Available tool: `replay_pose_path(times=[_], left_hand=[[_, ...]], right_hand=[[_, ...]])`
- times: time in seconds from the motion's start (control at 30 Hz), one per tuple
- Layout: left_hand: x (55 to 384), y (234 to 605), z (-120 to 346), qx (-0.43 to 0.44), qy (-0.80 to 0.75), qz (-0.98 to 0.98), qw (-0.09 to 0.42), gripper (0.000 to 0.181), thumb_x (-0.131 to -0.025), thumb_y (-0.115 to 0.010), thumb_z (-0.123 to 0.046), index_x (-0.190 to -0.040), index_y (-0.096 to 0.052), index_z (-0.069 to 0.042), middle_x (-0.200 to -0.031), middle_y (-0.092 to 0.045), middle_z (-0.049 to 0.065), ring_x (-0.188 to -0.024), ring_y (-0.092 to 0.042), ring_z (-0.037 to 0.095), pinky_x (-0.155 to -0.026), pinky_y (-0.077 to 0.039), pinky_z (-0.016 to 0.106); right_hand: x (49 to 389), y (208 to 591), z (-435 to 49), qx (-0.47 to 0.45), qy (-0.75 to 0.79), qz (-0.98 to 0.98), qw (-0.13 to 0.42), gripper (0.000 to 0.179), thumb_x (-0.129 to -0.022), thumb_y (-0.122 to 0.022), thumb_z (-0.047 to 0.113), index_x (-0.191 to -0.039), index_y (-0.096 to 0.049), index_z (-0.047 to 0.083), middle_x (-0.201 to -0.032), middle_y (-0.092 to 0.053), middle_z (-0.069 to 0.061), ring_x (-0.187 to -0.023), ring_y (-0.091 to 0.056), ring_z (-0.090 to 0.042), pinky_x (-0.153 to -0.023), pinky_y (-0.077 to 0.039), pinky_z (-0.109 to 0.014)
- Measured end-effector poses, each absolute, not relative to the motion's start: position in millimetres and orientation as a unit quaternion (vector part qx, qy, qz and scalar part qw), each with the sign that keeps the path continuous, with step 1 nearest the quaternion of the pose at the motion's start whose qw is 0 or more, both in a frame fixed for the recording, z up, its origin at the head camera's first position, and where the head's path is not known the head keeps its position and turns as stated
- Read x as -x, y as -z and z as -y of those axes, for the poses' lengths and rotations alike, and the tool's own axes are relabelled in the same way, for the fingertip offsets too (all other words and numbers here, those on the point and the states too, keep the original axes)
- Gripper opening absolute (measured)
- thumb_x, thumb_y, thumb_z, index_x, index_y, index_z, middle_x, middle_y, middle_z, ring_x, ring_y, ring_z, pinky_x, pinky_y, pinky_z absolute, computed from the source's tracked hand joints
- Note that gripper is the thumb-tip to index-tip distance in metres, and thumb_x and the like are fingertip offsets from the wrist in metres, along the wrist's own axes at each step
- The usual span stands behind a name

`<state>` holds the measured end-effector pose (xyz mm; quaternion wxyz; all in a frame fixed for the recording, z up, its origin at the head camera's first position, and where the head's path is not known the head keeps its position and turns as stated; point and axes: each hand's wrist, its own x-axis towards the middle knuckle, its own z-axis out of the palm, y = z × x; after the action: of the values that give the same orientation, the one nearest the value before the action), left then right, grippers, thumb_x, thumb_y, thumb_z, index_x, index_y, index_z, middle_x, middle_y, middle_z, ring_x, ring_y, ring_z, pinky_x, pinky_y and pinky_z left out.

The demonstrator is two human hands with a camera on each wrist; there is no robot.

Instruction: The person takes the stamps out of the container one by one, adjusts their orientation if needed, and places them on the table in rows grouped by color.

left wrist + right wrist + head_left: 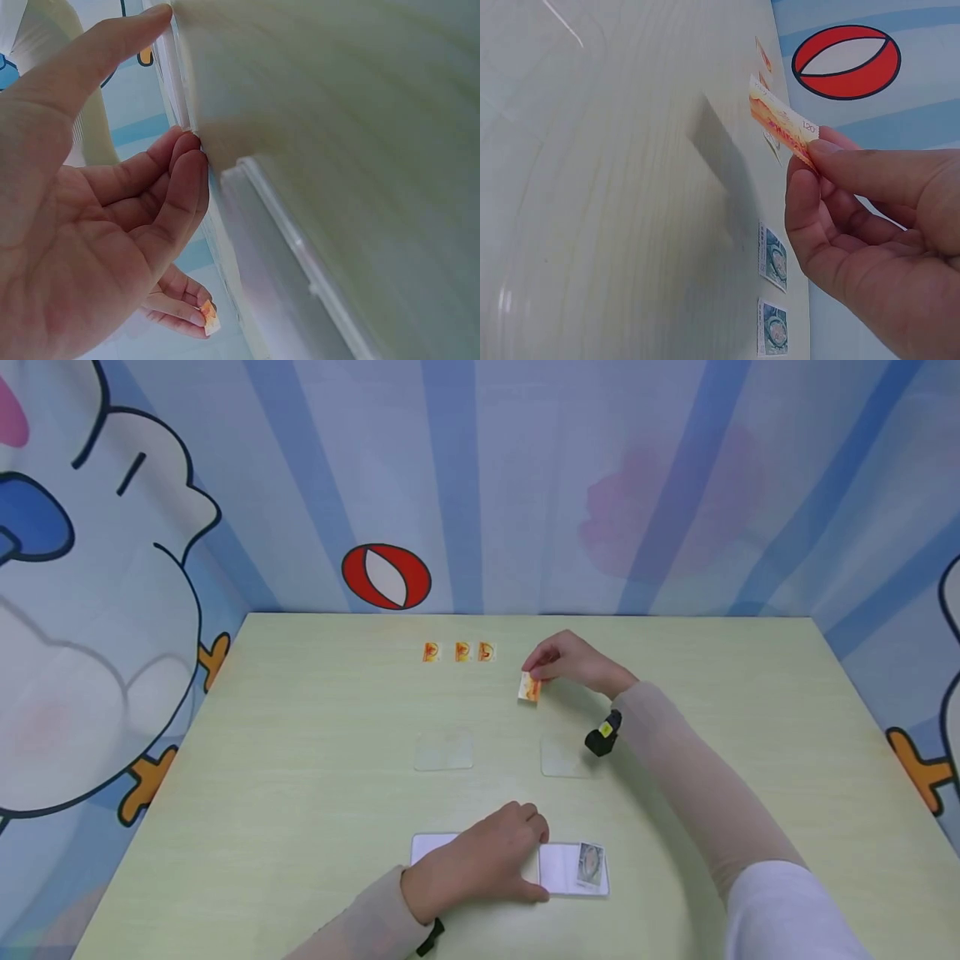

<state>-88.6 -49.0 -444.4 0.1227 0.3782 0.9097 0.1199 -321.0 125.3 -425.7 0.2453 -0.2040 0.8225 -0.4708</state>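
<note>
In the head view my right hand (573, 662) is raised over the far part of the table. Its thumb and fingertips pinch an orange postage stamp (780, 124) by one end, with "1.20" printed on it. My left hand (480, 860) reaches over two shallow white cases near the front. Its thumb and fingers hold the left end of the right case (557, 867) at opposite edges. A grey stamp (590, 863) lies in that case. The left case (429, 843) is mostly hidden under the hand and wrist.
Three orange stamps (462, 652) lie in a row at the table's back. Two green-grey stamps (773, 259) lie near the back edge beside the right hand, which hides them in the head view. Two clear plastic covers (443, 752) rest mid-table, apart from each other.
</note>
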Motion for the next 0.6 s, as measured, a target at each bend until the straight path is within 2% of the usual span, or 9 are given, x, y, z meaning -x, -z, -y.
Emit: replay_pose_path(times=[0.17,0.4,0.6], left_hand=[[88.4,444.3,48.7,-0.379,-0.119,-0.910,0.120,0.056,-0.074,-0.085,-0.049,-0.106,-0.063,-0.009,-0.095,-0.055,-0.004,-0.083,-0.046,0.010,-0.077,-0.042,0.017],[88.2,445.5,49.2,-0.379,-0.117,-0.911,0.116,0.056,-0.073,-0.085,-0.049,-0.105,-0.063,-0.009,-0.094,-0.054,-0.004,-0.084,-0.046,0.009,-0.077,-0.042,0.017],[89.6,447.3,49.8,-0.382,-0.117,-0.909,0.119,0.057,-0.074,-0.084,-0.051,-0.107,-0.063,-0.009,-0.095,-0.055,-0.004,-0.083,-0.045,0.009,-0.077,-0.042,0.017]], right_hand=[[325.2,426.4,-123.4,0.201,0.474,-0.820,0.250,0.019,-0.093,-0.066,-0.003,-0.111,-0.069,-0.008,-0.108,-0.069,-0.017,-0.089,-0.065,-0.019,-0.085,-0.054,-0.036],[331.9,426.8,-121.4,0.216,0.484,-0.813,0.241,0.018,-0.093,-0.065,-0.004,-0.109,-0.069,-0.010,-0.103,-0.070,-0.017,-0.087,-0.066,-0.020,-0.087,-0.054,-0.041],[337.9,429.7,-120.4,0.213,0.489,-0.813,0.235,0.019,-0.093,-0.066,-0.003,-0.111,-0.069,-0.010,-0.105,-0.070,-0.018,-0.086,-0.065,-0.018,-0.085,-0.054,-0.038]])
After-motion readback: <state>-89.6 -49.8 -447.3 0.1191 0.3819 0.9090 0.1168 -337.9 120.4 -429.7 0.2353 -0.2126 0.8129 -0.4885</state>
